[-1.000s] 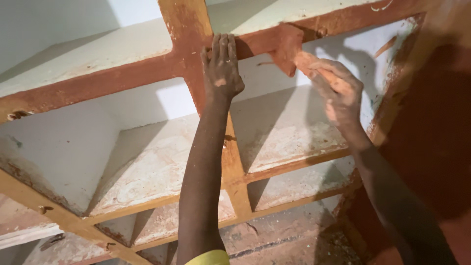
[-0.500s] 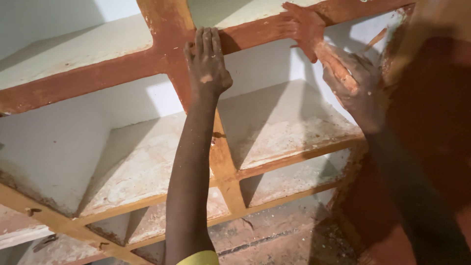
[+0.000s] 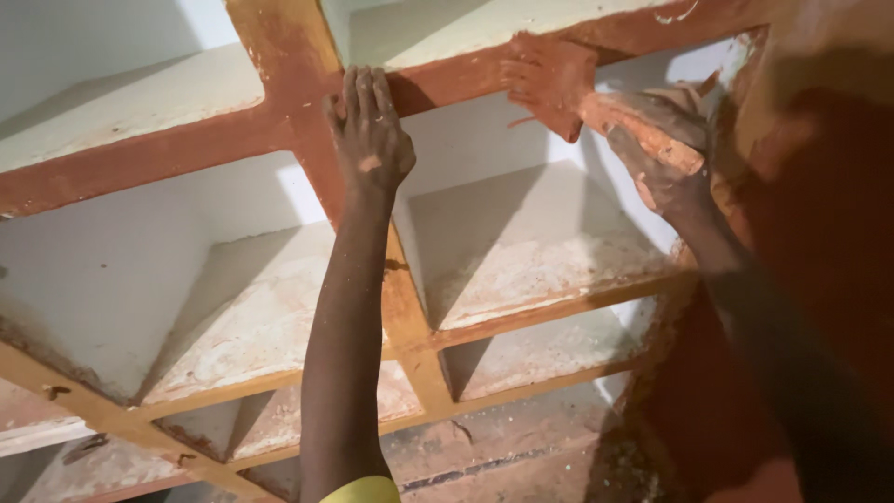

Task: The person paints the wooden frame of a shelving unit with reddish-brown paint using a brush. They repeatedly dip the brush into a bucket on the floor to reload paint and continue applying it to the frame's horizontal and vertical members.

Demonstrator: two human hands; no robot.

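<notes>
Head view shows the left hand (image 3: 371,130) open, its palm flat against the upright of the shelf frame (image 3: 307,112), probably to steady the body. Near it, the right hand (image 3: 663,154) is closed around a paint-soaked cloth (image 3: 551,79) and presses it on the red-brown crossbar, above a white compartment (image 3: 521,233).

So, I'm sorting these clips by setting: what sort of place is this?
Likely a room being painted: built-in shelving with reddish-brown frame edges, the right hand pressing a paint-soaked rag on it, the left hand braced.
</notes>
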